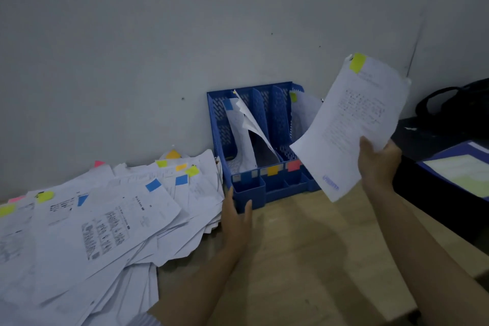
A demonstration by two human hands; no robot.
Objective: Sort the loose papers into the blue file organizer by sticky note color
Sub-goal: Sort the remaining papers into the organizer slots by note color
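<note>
- Head view: right hand (377,160) fingers clamp a yellow-tagged paper (352,124) raised beside the blue organizer (264,137).
- Left hand (235,216), fingers apart, hovers by the pile (105,219).
- Next, probably: the rightmost slot (yellow-tagged sheet already there).

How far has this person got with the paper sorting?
Barely started. A few sheets already stand in the blue file organizer. The right hand holds a paper with a yellow sticky note, not yet filed. The left hand hovers open beside the big pile of loose papers, which remains to be sorted.
</note>
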